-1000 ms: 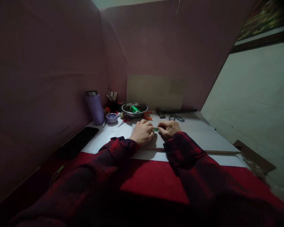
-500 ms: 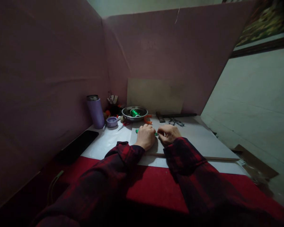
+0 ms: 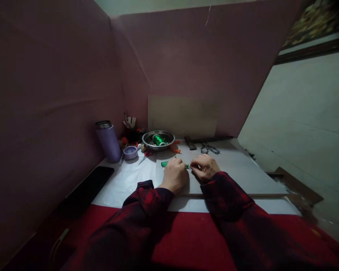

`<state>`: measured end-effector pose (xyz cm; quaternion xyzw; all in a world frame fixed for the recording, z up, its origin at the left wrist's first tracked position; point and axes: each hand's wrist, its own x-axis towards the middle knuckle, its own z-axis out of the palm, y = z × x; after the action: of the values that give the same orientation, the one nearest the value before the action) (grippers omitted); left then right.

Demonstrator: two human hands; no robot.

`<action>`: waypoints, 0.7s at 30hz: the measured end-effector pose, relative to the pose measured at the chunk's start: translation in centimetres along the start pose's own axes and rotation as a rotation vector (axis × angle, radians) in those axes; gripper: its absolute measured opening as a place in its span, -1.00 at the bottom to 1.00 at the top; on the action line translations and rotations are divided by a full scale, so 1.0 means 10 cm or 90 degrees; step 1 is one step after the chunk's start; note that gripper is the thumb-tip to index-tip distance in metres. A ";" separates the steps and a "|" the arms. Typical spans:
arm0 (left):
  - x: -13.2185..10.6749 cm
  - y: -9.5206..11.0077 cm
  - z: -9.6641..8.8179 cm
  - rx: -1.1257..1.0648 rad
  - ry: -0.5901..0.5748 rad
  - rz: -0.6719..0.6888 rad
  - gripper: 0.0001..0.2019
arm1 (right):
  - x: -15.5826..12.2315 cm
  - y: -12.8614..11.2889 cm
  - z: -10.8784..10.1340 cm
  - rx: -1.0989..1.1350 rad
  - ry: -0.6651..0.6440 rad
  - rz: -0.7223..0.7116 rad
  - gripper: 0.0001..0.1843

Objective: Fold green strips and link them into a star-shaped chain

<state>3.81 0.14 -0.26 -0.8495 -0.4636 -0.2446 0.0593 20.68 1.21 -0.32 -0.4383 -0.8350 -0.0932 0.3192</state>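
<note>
A narrow green strip (image 3: pixel 164 164), possibly thread, lies on the pale board (image 3: pixel 237 175). My left hand (image 3: pixel 175 175) rests over the strip with its fingers curled down, hiding the middle. Just to the right, my right hand (image 3: pixel 205 168) is closed, with thumb and forefinger pinched at the strip's right end. What exactly sits between those fingertips is too small to make out. Small pin-like points show around the strip's left end.
Behind my hands stands a metal bowl (image 3: pixel 159 147) holding a green thread spool (image 3: pixel 158 140). Around it lie scissors (image 3: pixel 145 156), orange-handled pliers (image 3: pixel 175 147), a hammer head (image 3: pixel 190 142) and metal clips (image 3: pixel 209 149). To the left are a purple tumbler (image 3: pixel 108 142), its lid (image 3: pixel 130 152) and a black phone (image 3: pixel 87 190).
The camera view has tilted and shifted slightly. My right hand sits a little farther from my left, and more of the green strip shows left of my left hand.
</note>
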 end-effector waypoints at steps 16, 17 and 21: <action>-0.05 0.01 -0.04 0.054 -0.037 0.040 -0.78 | -0.01 0.06 0.02 0.107 -0.003 0.243 -0.77; -0.05 0.01 -0.04 0.058 -0.037 0.040 -0.78 | 0.00 0.06 0.02 0.109 -0.006 0.243 -0.77; -0.04 0.02 -0.04 0.056 -0.045 0.046 -0.77 | 0.03 0.05 0.03 0.097 -0.004 0.229 -0.79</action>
<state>3.62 -0.40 -0.06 -0.8705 -0.4448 -0.1914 0.0887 20.77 1.83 -0.47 -0.5556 -0.7486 0.0299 0.3605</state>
